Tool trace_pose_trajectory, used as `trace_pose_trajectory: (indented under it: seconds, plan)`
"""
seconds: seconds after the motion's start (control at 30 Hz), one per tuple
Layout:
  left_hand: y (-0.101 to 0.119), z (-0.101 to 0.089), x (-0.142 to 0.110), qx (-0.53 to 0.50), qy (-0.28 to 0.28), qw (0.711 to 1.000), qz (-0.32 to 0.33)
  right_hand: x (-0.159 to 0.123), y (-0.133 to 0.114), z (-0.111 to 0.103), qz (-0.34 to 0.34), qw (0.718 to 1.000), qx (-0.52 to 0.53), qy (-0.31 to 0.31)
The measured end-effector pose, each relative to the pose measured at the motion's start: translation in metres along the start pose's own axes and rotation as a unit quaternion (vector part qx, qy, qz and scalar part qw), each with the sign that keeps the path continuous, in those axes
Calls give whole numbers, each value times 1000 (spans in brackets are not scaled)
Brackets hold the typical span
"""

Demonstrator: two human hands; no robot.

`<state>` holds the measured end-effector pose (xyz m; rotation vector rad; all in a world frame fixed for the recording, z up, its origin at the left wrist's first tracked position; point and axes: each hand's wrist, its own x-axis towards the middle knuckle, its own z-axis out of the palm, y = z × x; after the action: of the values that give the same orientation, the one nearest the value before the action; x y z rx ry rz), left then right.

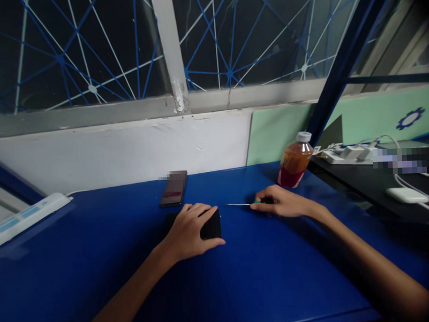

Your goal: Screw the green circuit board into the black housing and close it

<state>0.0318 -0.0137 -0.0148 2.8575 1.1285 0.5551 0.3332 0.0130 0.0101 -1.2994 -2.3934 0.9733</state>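
Note:
My left hand (192,230) lies over a black rectangular object (211,225), thumb along its near edge and fingers across its far edge. The palm hides much of it, and its exact kind does not show. In my right hand (274,201) is a thin screwdriver (239,204), its metal shaft pointing left toward the black object. A bit of green handle shows between the closed fingers. The screwdriver's tip is a short gap away from the object's right edge.
A dark smartphone (173,188) lies beyond my left hand. Behind my right hand stands a capped drink bottle (294,160). A white power strip (31,216) is at the left; another power strip (351,155) and a white charger (407,195) with cables sit on the black surface at right.

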Motion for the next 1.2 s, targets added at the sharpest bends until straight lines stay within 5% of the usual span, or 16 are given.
trace_pose_trajectory:
  seconds: [0.43, 1.2]
  plan:
    - [-1, 10, 3, 46, 38, 998, -6, -1, -4, 8, 3, 996, 26, -81]
    - [0, 9, 3, 47, 29, 998, -8, 1, -10, 12, -19, 996, 23, -81]
